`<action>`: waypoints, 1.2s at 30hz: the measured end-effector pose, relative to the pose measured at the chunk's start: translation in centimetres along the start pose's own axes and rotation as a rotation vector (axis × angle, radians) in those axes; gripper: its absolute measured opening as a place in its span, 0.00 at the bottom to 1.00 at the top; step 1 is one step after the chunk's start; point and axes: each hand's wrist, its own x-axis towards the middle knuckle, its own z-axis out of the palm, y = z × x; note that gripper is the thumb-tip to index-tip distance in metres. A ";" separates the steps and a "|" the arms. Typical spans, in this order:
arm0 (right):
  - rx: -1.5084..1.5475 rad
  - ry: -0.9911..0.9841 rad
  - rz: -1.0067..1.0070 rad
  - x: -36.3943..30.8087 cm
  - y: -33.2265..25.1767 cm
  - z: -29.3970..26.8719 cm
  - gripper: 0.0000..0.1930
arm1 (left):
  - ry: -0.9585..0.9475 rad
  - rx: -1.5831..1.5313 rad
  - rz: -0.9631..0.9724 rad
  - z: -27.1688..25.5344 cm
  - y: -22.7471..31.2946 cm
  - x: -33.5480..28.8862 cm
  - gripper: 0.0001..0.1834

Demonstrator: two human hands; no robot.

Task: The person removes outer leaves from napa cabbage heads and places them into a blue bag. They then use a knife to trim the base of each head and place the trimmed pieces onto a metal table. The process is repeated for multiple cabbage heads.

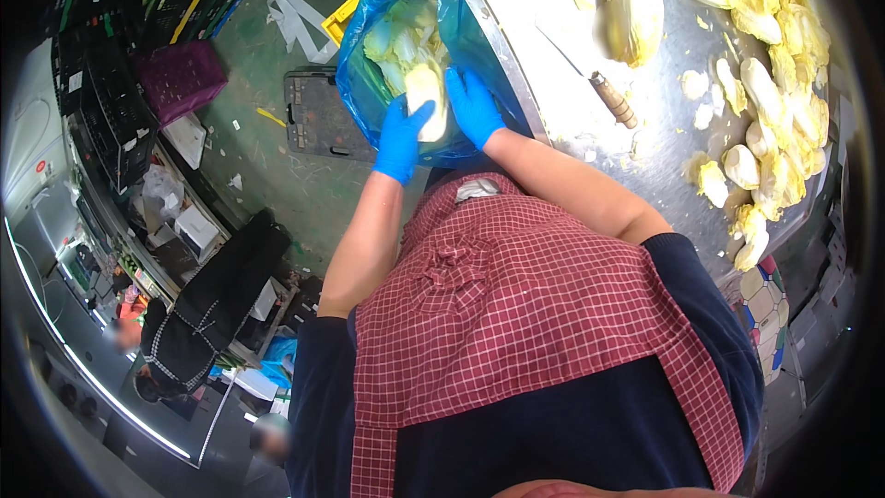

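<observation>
A pale, trimmed napa cabbage (424, 92) is held over a blue plastic bag (358, 60) that stands open at the table's left edge. My blue-gloved left hand (402, 140) grips the cabbage from its left side, the thumb lying across it. On the other side, my gloved right hand (472, 103) has its fingers stretched out close to the cabbage, at the bag's inner right side; whether they touch it I cannot tell. Loose cabbage leaves (398, 37) fill the bag's far part. Both hands are low in front of my red checked apron (516, 304).
On the metal table (553, 65) to the right lie a wooden-handled knife (614, 101), a whole cabbage (634, 20) and a long heap of cabbages (770, 101). A black plastic lid or tray (323, 111) is on the floor. At left are stacked crates (106, 101) and a person in dark clothing (217, 300).
</observation>
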 end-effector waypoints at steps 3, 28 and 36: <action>0.003 -0.116 -0.149 -1.8 -1.1 0.7 0.28 | 0.037 -0.366 0.003 -0.1 -0.6 0.6 0.27; -0.325 0.145 -0.409 -2.4 -2.0 0.4 0.23 | 0.004 -0.661 -0.013 0.6 -1.8 1.2 0.29; -0.128 -0.113 -0.263 -2.1 -1.5 0.2 0.21 | 0.077 -0.270 0.016 0.5 -3.3 1.5 0.30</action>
